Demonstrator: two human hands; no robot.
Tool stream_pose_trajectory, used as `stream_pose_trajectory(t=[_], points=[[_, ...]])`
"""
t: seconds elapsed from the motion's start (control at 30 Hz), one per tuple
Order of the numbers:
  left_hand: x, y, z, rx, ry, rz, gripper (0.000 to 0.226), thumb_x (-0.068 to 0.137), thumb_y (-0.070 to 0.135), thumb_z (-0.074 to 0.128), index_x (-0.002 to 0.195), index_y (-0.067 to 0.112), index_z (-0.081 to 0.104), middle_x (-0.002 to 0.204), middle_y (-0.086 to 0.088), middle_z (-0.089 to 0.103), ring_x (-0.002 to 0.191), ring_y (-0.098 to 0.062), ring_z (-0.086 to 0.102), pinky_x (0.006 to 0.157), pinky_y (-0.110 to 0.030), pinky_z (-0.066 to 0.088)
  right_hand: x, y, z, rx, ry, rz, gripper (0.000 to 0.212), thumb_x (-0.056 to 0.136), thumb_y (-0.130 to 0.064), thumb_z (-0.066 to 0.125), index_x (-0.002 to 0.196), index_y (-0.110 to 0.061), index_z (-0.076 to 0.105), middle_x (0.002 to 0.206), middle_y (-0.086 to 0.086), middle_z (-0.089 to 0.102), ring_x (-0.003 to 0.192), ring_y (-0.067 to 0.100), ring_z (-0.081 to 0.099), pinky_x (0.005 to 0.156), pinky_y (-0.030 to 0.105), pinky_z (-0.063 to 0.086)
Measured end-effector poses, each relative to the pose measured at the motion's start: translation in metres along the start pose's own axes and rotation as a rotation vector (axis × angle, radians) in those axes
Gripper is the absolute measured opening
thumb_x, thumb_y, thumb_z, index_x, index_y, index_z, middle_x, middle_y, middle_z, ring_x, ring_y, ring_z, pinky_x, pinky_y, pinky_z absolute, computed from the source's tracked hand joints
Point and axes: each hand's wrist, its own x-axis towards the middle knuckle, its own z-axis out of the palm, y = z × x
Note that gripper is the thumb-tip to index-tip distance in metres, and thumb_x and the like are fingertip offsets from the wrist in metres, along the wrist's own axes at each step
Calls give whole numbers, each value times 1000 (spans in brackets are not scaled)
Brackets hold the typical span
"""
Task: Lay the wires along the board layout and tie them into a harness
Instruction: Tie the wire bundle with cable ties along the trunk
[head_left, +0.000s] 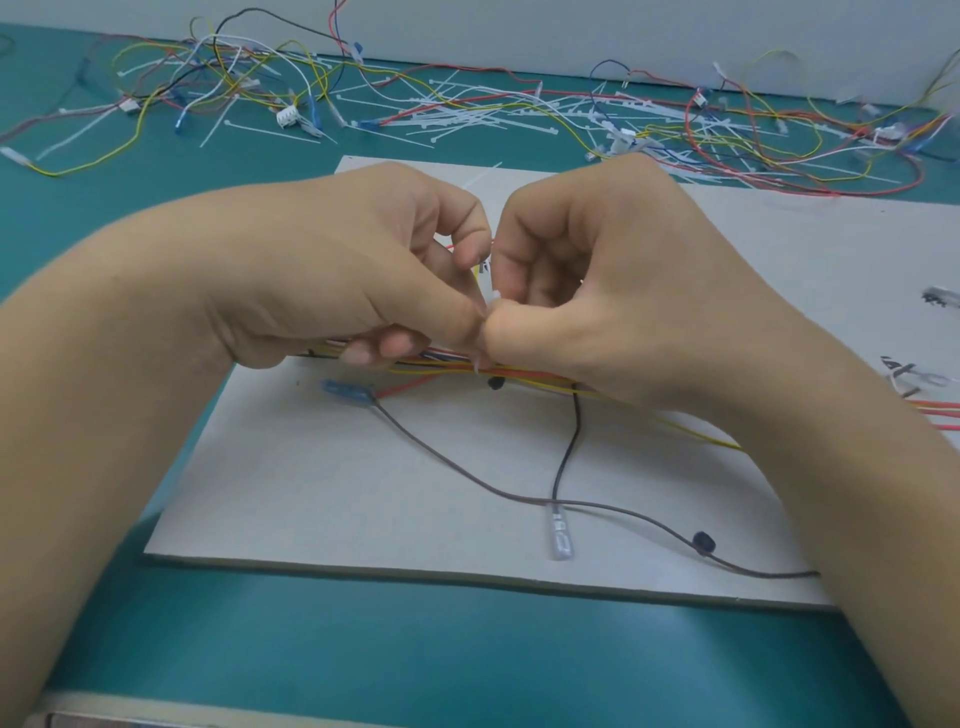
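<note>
A white layout board (363, 493) lies on the teal table. A bundle of yellow, red and orange wires (447, 364) runs across it under both hands. My left hand (363, 260) and my right hand (597, 270) meet thumb to thumb above the bundle, and both pinch a small white cable tie (496, 297) between thumb and fingers. A brown wire (467, 475) with a blue terminal (345, 389) and a black wire (566, 452) with a clear terminal (561, 535) branch off toward me. The tie's loop round the wires is hidden by my fingers.
Loose white cable ties (467, 119) and tangled spare wires (218, 78) with connectors lie along the table's far edge by the wall. More red and yellow wires (779, 150) sit at the back right. Small metal parts (940, 299) lie on the board's right edge.
</note>
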Motion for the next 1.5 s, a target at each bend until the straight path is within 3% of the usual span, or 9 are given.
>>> stream_pose_trajectory(t=[0.17, 0.37, 0.57, 0.77, 0.93, 1.03, 1.17, 1.33, 1.5], points=[[0, 0, 0, -21, 2, 14, 35, 76, -2, 75, 89, 11, 45, 51, -1, 61, 29, -8, 35, 35, -11, 30, 0, 1, -1, 15, -10, 7, 10, 69, -14, 73, 66, -12, 64, 55, 3, 67, 46, 11, 56, 45, 21, 41], [0, 0, -4, -44, -9, 12, 57, 60, -2, 91, 82, 18, 43, 72, -10, 73, 31, -9, 38, 37, -11, 32, 1, 5, -4, 53, 40, 19, 8, 68, -20, 60, 66, -13, 63, 51, 2, 59, 46, 17, 54, 43, 25, 39], [-2, -1, -13, -91, 57, 54, 35, 71, 2, 79, 81, 18, 50, 88, -16, 76, 35, -10, 39, 34, -15, 32, 5, 5, -12, 234, 148, 60, 11, 68, -10, 58, 67, 0, 58, 57, 18, 52, 47, 12, 44, 46, 25, 34], [-1, -3, -16, -139, 96, 129, 35, 75, 1, 81, 76, 21, 53, 76, -14, 69, 36, -11, 33, 37, -13, 27, 6, 4, -24, 449, 245, 148, 16, 70, -3, 61, 57, -11, 57, 46, 7, 48, 40, 18, 42, 44, 22, 30], [-1, -3, -21, -25, 99, 226, 26, 66, 19, 88, 79, 20, 66, 86, -36, 59, 42, -15, 42, 40, -18, 31, 8, 7, -29, 540, 345, 227, 21, 72, -5, 58, 52, -13, 59, 45, 3, 44, 40, 23, 38, 45, 27, 26], [-3, -4, -22, 128, 49, 263, 32, 61, 37, 88, 85, 19, 75, 77, -12, 71, 58, -22, 50, 55, -28, 41, 7, 6, -31, 509, 373, 246, 19, 74, -3, 58, 55, -10, 58, 43, 2, 44, 39, 23, 38, 44, 24, 26], [-5, -5, -23, 448, -3, 255, 41, 59, 54, 87, 93, 33, 78, 72, 12, 71, 51, -5, 51, 49, -13, 41, 7, 5, -34, 493, 397, 288, 25, 77, 0, 59, 55, -10, 56, 43, 2, 44, 42, 24, 36, 43, 25, 25], [-7, -3, -14, 598, -23, 203, 55, 50, 67, 84, 99, 47, 73, 90, 17, 70, 74, -9, 63, 65, -29, 51, 8, 5, -38, 530, 386, 299, 27, 77, 0, 63, 53, -9, 54, 42, 6, 45, 47, 26, 33, 45, 28, 25], [-4, -3, -13, 564, 46, 190, 49, 50, 69, 83, 92, 45, 76, 78, 10, 71, 64, -13, 60, 66, -43, 57, 8, 6, -40, 544, 356, 305, 26, 68, -5, 67, 46, -13, 55, 42, 8, 48, 44, 25, 34, 45, 25, 27]])
